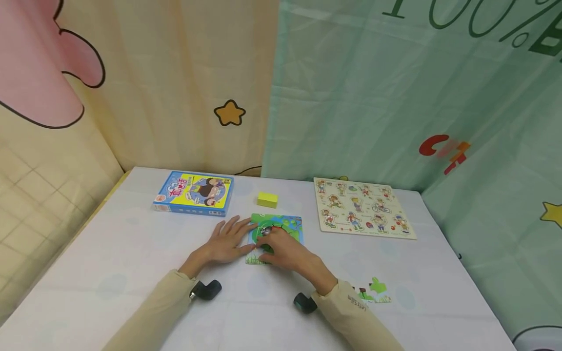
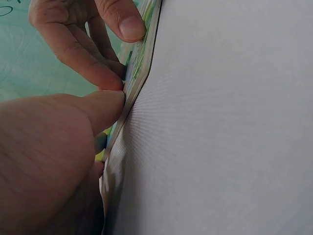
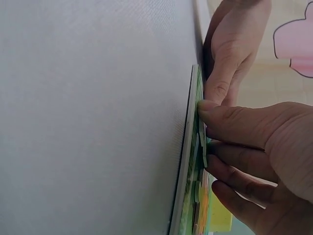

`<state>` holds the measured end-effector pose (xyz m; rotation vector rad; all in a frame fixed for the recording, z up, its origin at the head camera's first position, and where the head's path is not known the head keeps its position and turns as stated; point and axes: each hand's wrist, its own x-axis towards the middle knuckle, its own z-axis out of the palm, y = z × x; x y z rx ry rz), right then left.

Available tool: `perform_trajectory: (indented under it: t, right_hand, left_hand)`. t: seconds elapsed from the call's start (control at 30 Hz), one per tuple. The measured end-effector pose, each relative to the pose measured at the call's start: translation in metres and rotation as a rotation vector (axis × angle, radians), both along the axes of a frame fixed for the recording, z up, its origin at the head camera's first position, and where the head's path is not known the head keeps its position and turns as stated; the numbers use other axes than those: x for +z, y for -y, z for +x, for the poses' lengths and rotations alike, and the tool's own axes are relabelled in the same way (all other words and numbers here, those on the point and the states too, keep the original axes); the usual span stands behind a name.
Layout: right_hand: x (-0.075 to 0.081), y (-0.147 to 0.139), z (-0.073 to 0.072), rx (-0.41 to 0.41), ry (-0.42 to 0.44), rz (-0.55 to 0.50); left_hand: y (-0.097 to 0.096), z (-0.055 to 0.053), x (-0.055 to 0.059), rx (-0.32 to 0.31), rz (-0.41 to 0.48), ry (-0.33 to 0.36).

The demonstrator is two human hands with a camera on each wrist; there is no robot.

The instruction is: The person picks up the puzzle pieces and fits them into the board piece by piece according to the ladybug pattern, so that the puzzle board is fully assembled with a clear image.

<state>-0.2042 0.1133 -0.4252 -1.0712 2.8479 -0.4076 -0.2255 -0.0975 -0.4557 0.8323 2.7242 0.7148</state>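
Note:
A small green and blue jigsaw puzzle board (image 1: 295, 222) lies flat on the white table in front of me. My left hand (image 1: 225, 244) rests at its left side, fingers spread and fairly straight, with the thumb (image 2: 105, 110) against the board's edge. Over the middle of the board is my right hand (image 1: 287, 251), its fingers bent. In the right wrist view its thumb and fingertips pinch a thin puzzle piece (image 3: 203, 152) that sits slightly raised over the board. The hands cover much of the board's picture.
Loose green puzzle pieces (image 1: 378, 287) lie beside my right sleeve, partly hidden by it. Behind the board stands a yellow block (image 1: 267, 200). A blue and yellow box (image 1: 195, 193) lies at the back left, a wooden picture board (image 1: 366, 209) at the back right. Curtains hang behind the table.

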Motion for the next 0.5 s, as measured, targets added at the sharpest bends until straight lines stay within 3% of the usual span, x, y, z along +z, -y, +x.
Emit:
perform_trajectory:
  t: [0.5]
  right_hand:
    - [-0.0007,0.0,0.0022,-0.023,-0.004,-0.009]
  left_hand:
    - [0.0004,-0.0002,0.0007,0.01,0.0,0.028]
